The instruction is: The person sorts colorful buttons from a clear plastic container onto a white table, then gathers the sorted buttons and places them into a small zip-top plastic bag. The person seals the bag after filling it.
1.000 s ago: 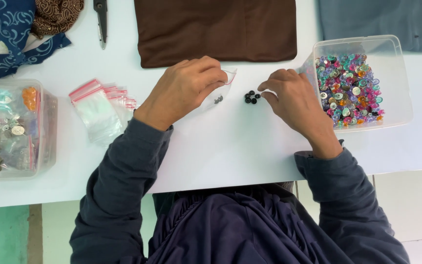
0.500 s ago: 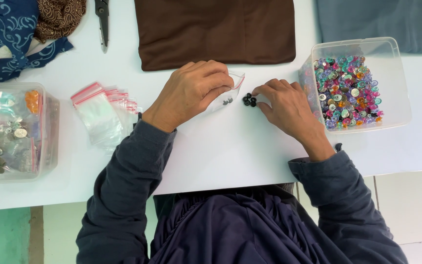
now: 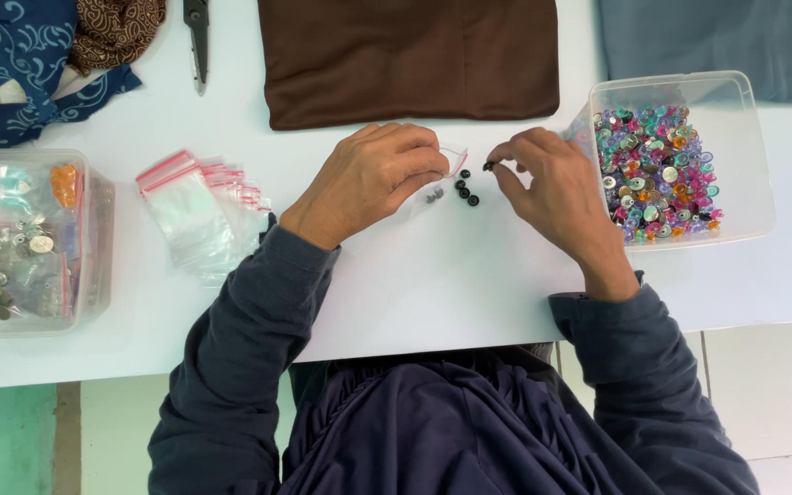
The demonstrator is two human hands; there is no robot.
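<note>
My left hand holds a small clear zip bag with a red strip, flat on the white table; a couple of grey buttons show inside it. My right hand pinches one small black button between thumb and forefinger, just right of the bag's mouth. Three more black buttons lie loose on the table between my hands.
A clear tub of several coloured buttons stands right of my right hand. A pile of empty zip bags lies to the left, beside a clear box of bagged buttons. Brown folded cloth, scissors and patterned fabrics lie at the back.
My right hand has lifted one black button off the small pile and brought it toward the bag's mouth. My left hand has kept its hold on the bag.
</note>
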